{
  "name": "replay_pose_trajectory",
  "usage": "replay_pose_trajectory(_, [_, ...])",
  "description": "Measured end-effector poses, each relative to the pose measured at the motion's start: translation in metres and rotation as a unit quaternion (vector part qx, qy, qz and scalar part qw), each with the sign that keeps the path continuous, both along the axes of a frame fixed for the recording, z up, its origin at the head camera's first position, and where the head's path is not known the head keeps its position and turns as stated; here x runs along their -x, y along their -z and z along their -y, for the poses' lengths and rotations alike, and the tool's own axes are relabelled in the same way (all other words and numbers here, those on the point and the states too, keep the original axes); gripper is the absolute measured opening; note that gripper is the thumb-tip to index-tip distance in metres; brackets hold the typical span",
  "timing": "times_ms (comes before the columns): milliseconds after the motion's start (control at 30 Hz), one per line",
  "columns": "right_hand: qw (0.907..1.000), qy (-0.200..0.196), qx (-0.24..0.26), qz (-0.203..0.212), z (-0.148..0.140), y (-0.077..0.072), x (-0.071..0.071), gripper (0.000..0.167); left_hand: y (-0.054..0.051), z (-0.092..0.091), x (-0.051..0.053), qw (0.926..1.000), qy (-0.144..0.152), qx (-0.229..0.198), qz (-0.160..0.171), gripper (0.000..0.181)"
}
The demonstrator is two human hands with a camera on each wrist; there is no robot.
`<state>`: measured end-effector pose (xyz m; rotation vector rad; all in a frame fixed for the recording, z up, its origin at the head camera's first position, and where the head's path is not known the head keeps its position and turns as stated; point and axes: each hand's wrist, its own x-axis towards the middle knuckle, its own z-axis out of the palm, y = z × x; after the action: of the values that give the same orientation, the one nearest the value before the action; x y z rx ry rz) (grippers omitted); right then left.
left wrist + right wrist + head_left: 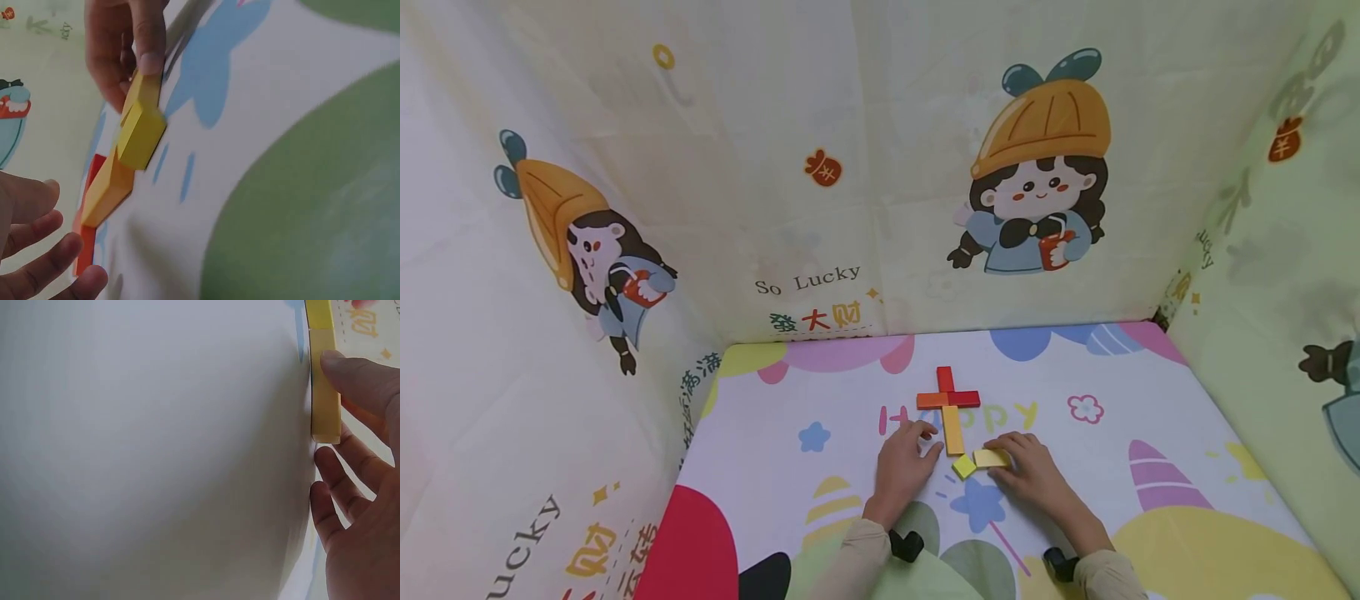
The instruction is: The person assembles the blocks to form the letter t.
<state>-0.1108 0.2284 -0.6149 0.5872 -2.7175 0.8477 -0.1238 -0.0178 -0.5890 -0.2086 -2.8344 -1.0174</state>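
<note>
My right hand [1033,473] pinches a pale yellow block [990,458] near its right end, thumb on the near side. The block lies on the table, its left end close to a bright yellow cube [964,467] turned at an angle. In the right wrist view, the thumb presses the pale block [324,406]. Above the cube, a light orange block [952,430] points up to a cross of an orange block [932,401] and two red blocks [964,399]. My left hand [904,467] hovers left of the light orange block, holding nothing, its fingers loosely bent.
A printed cloth covers the table [850,392], with stars, flowers and letters. Patterned fabric walls [880,208] stand at the back and on both sides. Each wrist wears a black camera mount [907,546].
</note>
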Motion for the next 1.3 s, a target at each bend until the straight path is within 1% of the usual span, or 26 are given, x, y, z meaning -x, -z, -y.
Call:
replay_pose_trajectory(133, [1.0, 0.006, 0.001, 0.0, 0.001, 0.001, 0.0, 0.041, 0.004, -0.004, -0.011, 0.9998, 0.003, -0.005, 0.02, 0.022])
replay_pose_trajectory(200, [1.0, 0.007, 0.002, 0.001, 0.001, 0.002, 0.0, 0.041, 0.006, -0.006, -0.014, 0.9998, 0.008, 0.0, 0.018, 0.021])
replay_pose_trajectory(267, [0.9998, 0.012, 0.004, 0.014, 0.002, 0.003, 0.001, 0.04, 0.009, -0.007, -0.018, 0.9998, 0.013, 0.007, 0.015, 0.021])
replay_pose_trajectory(400, [0.9992, 0.019, 0.012, 0.032, 0.002, 0.004, 0.002, 0.04, 0.011, -0.011, -0.023, 0.9992, 0.019, 0.031, 0.016, 0.022])
replay_pose_trajectory(533, [0.9989, 0.02, 0.021, 0.036, 0.002, 0.005, 0.002, 0.039, 0.011, -0.017, -0.028, 0.9972, 0.02, 0.069, 0.022, 0.025])
replay_pose_trajectory(633, [0.9984, 0.022, 0.025, 0.045, 0.003, 0.004, 0.001, 0.039, 0.011, -0.021, -0.031, 0.9945, 0.021, 0.1, 0.024, 0.028])
replay_pose_trajectory(767, [0.9985, 0.021, 0.025, 0.044, 0.003, 0.004, 0.001, 0.039, 0.011, -0.025, -0.033, 0.9908, 0.016, 0.134, 0.012, 0.031])
replay_pose_trajectory(933, [0.9985, 0.022, 0.026, 0.043, 0.003, 0.003, 0.0, 0.039, 0.011, -0.028, -0.034, 0.9903, 0.008, 0.139, -0.001, 0.029])
replay_pose_trajectory(1300, [0.9979, 0.028, 0.032, 0.05, 0.004, 0.001, 0.0, 0.039, 0.015, -0.03, -0.036, 0.9907, -0.002, 0.135, -0.017, 0.03])
